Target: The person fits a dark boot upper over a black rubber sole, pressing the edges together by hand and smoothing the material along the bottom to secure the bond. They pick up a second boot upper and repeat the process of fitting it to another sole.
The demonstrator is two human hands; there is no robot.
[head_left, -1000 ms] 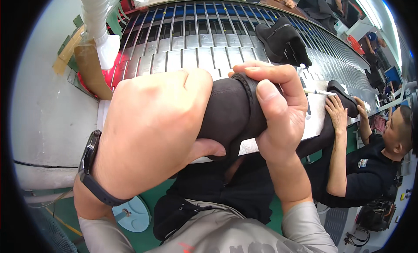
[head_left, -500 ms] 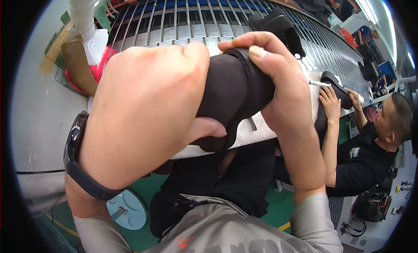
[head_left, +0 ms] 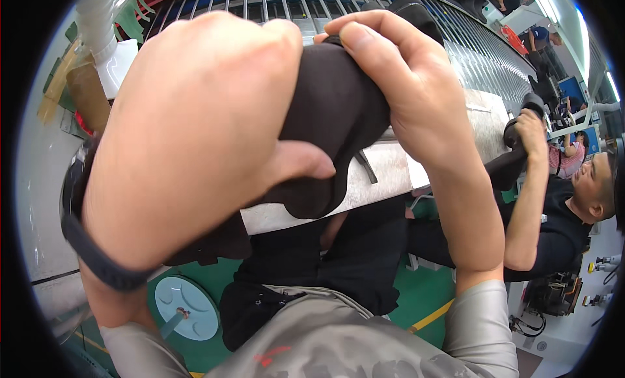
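Both my hands grip a dark brown, soft piece that looks like a boot upper, raised above the bench. My left hand wraps round its left side, the back of the hand facing up and the thumb pressed along the lower edge. With fingers curled over the far rim and the thumb on top, my right hand pinches the right end. The left fingers are mostly hidden behind the hand. A black watch is on my left wrist.
A pale worktop with a dark metal tool lies below my hands. Beyond runs a metal roller conveyor carrying a black boot-like piece. At right, a co-worker's hand holds a similar dark piece. A round pale-blue stool stands lower left.
My hands and the dark piece have moved up in the view, and the rolled band round its right end no longer shows. The co-worker has lifted their piece off the bench.
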